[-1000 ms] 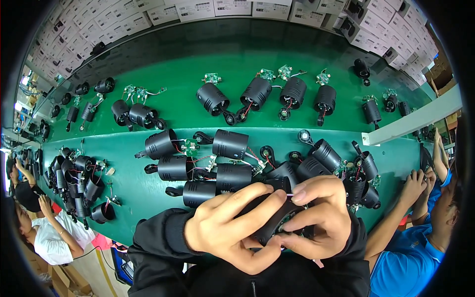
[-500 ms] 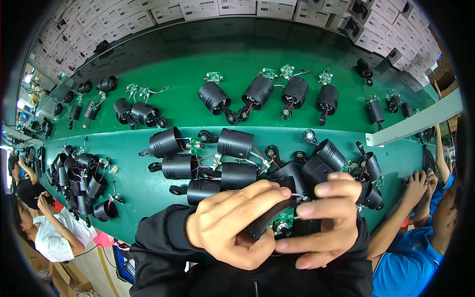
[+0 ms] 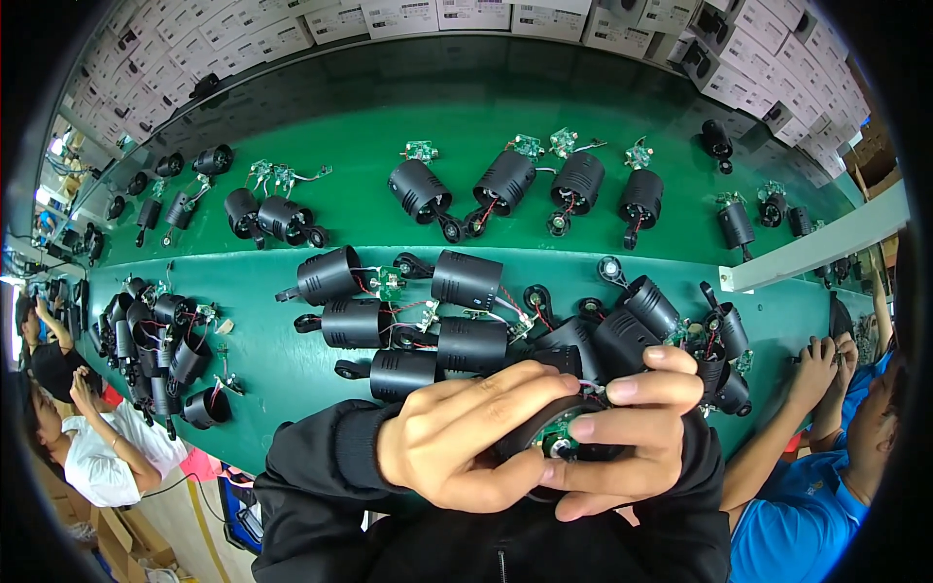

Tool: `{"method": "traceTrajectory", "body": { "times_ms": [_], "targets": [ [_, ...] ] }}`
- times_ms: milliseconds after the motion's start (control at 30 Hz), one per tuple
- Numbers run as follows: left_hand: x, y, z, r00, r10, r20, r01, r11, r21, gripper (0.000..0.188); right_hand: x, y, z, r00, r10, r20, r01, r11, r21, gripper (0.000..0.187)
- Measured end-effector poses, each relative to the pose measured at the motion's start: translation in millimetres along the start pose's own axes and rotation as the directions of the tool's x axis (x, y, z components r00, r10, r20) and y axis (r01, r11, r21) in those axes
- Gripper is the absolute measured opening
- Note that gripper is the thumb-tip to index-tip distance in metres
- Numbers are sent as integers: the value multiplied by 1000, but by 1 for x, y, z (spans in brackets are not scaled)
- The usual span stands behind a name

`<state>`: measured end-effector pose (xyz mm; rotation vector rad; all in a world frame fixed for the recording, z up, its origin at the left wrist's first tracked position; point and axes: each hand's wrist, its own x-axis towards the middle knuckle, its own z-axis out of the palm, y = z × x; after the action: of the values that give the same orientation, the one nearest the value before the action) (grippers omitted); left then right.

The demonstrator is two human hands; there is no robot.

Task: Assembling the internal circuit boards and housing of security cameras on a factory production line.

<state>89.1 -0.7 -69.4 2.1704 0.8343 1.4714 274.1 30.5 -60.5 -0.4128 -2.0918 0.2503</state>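
Casing (image 3: 531,426) between left grip (image 3: 476,437) and right grip (image 3: 637,428), board (image 3: 561,428) inside

Labels (image 3: 535,19) on the white boxes (image 3: 335,23) are illegibly small.

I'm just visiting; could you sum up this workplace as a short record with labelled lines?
Left hand: left hand wrapped around a black housing
Right hand: right hand with fingers at the green circuit board in the housing's open end; exact grip unclear
Bench: green workbench with many black cylinders, several wired to boards
Behind: stacked white boxes
People nearby: one in a blue shirt at right, another in a white shirt at left
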Motion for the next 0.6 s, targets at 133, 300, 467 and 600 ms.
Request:
{"method": "traceTrajectory", "body": {
  "times_ms": [133,300,467,600],
  "targets": [
    [6,-5,2,996,87,-2,-87,996,-31,42,3,-1,-4,998,-55,5,56,997,-56,25],
    [14,-15,7,932,330,-150,-341,938,-58,31,8,1,-7,991,-130,-15,128,988,-88,30],
    [12,-3,1,957,238,-165,-259,959,-117,39,14,-13,-10,990,-128,-53,123,989,-84,30],
    [15,18,-26,993,-6,-120,-14,986,-168,51,25,-35,-17,990,-67,-124,64,998,-24,26]
  ]
}}
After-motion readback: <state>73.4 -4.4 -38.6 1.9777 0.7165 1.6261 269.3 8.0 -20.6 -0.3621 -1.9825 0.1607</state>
